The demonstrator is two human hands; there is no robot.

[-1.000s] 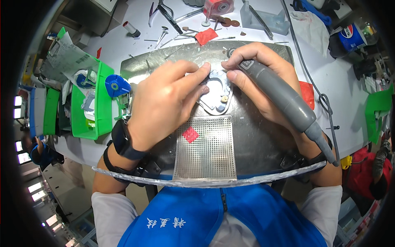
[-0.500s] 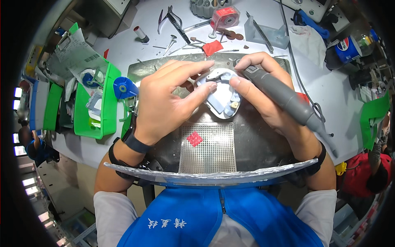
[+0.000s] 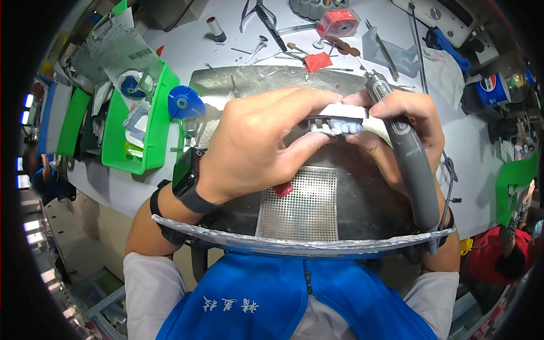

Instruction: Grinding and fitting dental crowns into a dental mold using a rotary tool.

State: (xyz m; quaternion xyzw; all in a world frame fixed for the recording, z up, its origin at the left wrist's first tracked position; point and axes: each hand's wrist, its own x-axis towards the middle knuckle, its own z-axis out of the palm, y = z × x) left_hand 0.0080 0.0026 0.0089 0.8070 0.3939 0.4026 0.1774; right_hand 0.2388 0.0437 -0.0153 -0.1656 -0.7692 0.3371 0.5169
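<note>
Both hands raised over a grey metal work surface (image 3: 368,198), converging on a dental model (image 3: 352,111) held between them, its pale base uppermost and its row of teeth facing the wearer. The left hand (image 3: 255,136) enters from the left with its back upward; its fingers extend along the far edge of the base and its thumb reaches under the near side, so that the grip is narrow and closed on the model. The right hand (image 3: 427,126) has a double hold: its thumb meets the model's right end from below, while its bent index finger lies across a dark grey handpiece (image 3: 411,164), whose tip points away from the wearer, past the model. The remaining right fingers are largely hidden. Both forearms angle inward. Nearer the wearer than the model lies a perforated plate (image 3: 306,209), with a red square (image 3: 282,190) at its left edge.
</note>
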